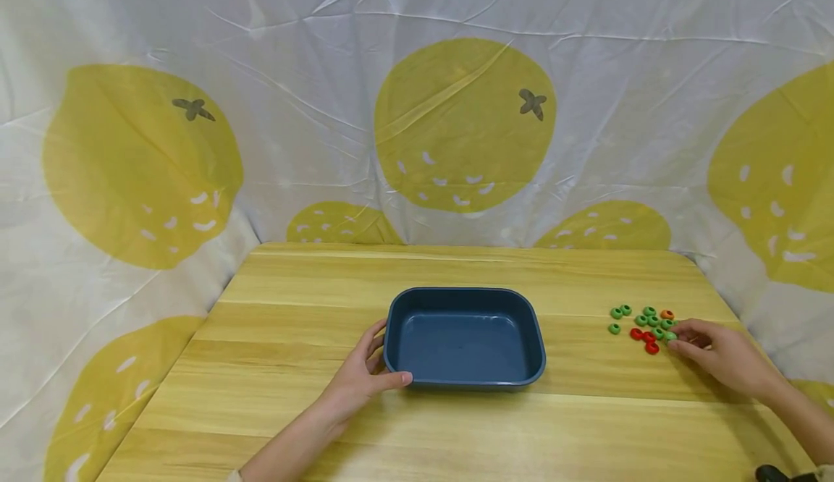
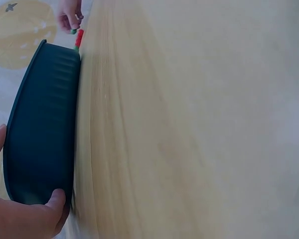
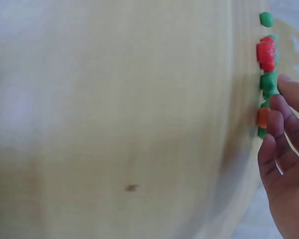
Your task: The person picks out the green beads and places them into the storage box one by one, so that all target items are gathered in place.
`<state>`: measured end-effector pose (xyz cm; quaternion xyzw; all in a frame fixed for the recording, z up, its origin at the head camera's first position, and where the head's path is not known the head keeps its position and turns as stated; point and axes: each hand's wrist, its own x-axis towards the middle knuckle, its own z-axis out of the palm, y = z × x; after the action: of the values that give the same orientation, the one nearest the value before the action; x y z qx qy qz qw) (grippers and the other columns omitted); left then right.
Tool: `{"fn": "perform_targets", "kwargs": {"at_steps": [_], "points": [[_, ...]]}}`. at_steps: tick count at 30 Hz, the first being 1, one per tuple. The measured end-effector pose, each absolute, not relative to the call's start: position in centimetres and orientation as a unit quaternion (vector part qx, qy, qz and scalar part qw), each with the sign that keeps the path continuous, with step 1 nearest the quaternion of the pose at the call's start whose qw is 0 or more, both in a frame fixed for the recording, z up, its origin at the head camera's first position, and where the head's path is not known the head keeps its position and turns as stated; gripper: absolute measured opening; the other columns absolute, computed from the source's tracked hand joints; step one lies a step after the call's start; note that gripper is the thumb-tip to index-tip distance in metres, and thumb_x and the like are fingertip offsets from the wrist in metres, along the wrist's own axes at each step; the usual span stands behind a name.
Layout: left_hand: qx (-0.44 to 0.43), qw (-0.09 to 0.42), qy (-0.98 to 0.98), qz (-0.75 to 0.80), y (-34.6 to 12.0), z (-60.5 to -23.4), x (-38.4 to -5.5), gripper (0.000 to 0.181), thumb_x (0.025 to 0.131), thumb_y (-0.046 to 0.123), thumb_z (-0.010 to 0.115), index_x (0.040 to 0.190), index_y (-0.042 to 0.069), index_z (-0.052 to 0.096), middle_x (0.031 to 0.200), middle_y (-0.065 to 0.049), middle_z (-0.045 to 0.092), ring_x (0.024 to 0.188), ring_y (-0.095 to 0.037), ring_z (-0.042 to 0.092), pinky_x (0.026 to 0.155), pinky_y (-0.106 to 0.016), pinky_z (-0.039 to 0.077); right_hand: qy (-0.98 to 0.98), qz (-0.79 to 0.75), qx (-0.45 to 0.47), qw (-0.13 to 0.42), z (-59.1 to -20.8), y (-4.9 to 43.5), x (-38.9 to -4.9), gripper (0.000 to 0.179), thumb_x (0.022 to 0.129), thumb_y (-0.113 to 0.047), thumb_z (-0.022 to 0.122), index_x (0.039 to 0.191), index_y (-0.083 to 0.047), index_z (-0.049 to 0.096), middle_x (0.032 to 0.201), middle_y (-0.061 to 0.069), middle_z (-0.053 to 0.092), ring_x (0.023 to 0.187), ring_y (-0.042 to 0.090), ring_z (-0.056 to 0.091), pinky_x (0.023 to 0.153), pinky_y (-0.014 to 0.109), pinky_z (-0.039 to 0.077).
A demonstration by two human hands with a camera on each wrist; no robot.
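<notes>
A dark blue rectangular plastic basin [image 1: 464, 381] with rounded corners stands on the wooden table, nothing inside it. My left hand [image 1: 361, 377] grips its left end, thumb over the front rim and fingers round the side; the left wrist view shows the basin's outer wall [image 2: 42, 114] in that grip. To the right lies a loose group of small round beads with holes: several green beads [image 1: 654, 320], red beads [image 1: 636, 333] and an orange bead [image 1: 667, 315]. At the group's right edge my right hand [image 1: 723, 355] pinches a green bead [image 1: 670, 336] between thumb and fingertips.
The pale wooden table [image 1: 313, 286] runs back to a white cloth [image 1: 313, 127] printed with yellow lemons, which also hangs at both sides. A small black object [image 1: 772, 473] shows by the right forearm at the bottom edge.
</notes>
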<state>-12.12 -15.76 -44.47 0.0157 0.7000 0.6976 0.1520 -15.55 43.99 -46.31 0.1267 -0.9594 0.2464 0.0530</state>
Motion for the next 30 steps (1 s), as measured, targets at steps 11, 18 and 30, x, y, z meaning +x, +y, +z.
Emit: {"fn": "perform_targets", "kwargs": {"at_steps": [11,18,30], "points": [[0.022,0.158,0.692,0.704,-16.0,-44.5,-12.7,0.101,0.082,0.005,0.089,0.162,0.022,0.030,0.161,-0.018,0.035,0.138,-0.039,0.047,0.109,-0.055,0.040,-0.952,0.249,0.159,0.075,-44.1,42.6,-17.4,0.017,0.095,-0.013,0.077,0.109,-0.004,0.075,0.086,-0.013,0.067,0.076,-0.002,0.060,0.061,0.027,0.050],[0.022,0.157,0.691,0.705,-16.0,-44.7,-12.7,0.101,0.081,0.005,0.089,0.162,0.021,0.030,0.160,-0.019,0.036,0.137,-0.039,0.049,0.108,-0.053,0.041,-0.949,0.243,0.182,0.079,-42.9,41.4,-18.2,0.014,0.095,-0.013,0.076,0.108,-0.007,0.074,0.085,-0.010,0.068,0.076,-0.001,0.061,0.059,0.028,0.050],[0.018,0.155,0.697,0.700,-16.0,-44.7,-12.6,0.100,0.081,0.007,0.089,0.162,0.022,0.031,0.159,-0.018,0.038,0.132,-0.036,0.053,0.106,-0.052,0.043,-0.940,0.246,0.227,0.065,-41.3,38.6,-20.2,0.014,0.096,-0.011,0.075,0.110,-0.006,0.073,0.086,-0.007,0.067,0.076,0.004,0.062,0.062,0.029,0.051]]}}
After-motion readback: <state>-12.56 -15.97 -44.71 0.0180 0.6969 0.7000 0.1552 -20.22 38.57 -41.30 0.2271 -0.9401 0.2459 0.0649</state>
